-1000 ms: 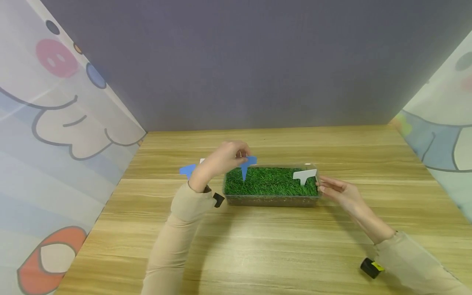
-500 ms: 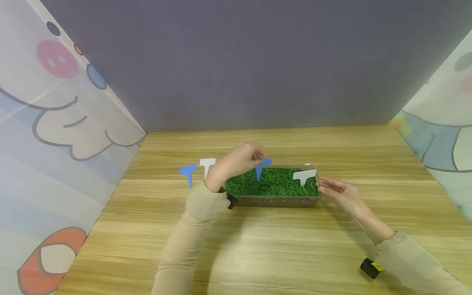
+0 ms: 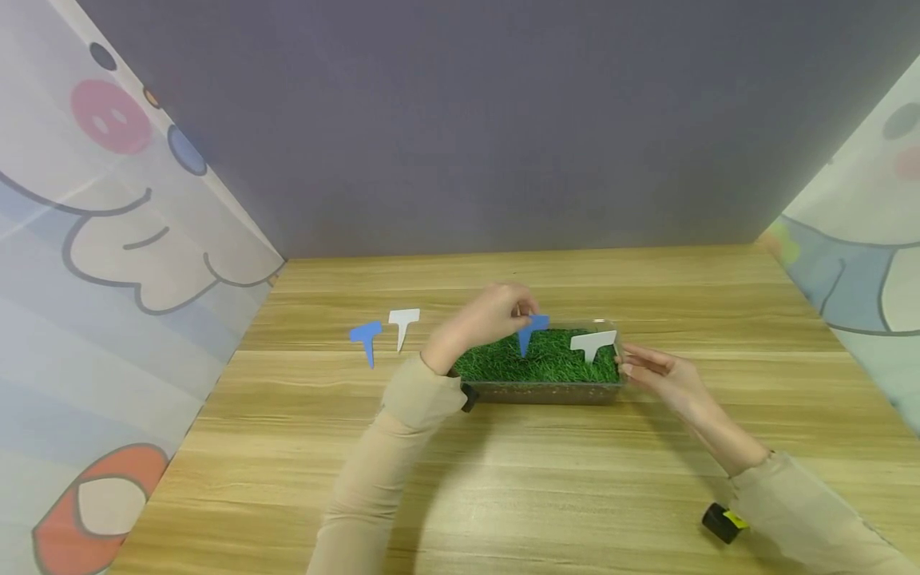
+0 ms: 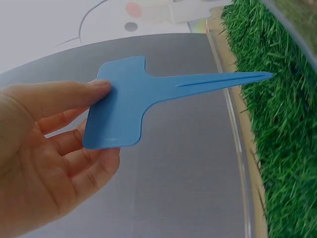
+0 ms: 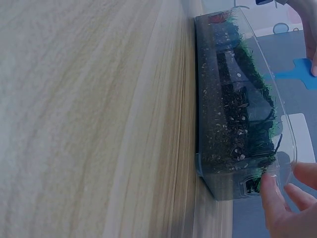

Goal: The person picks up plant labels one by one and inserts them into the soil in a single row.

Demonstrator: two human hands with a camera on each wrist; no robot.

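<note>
In the head view my left hand (image 3: 499,311) is above the planter's back edge. It pinches the broad head of a blue T-shaped plant label (image 4: 121,104) between thumb and fingers. The label's pointed end is down at the grass; whether it touches is unclear. The clear planter box (image 3: 546,394) holds green grass (image 3: 496,363) over dark soil. A white T-shaped plant label (image 3: 593,342) stands in the grass at the right end. There my right hand (image 3: 672,382) rests its extended fingertips on the box's end wall, close to the rim.
Left of the planter, a second blue label (image 3: 366,334) and another white label (image 3: 404,319) lie on the wooden table (image 3: 561,479). A dark grey panel (image 3: 503,136) rises behind the table. Cartoon-printed sheets (image 3: 108,279) flank it.
My left hand has moved right along the planter with the blue label, uncovering the white label lying on the table. My right hand has stayed at the box's right end.
</note>
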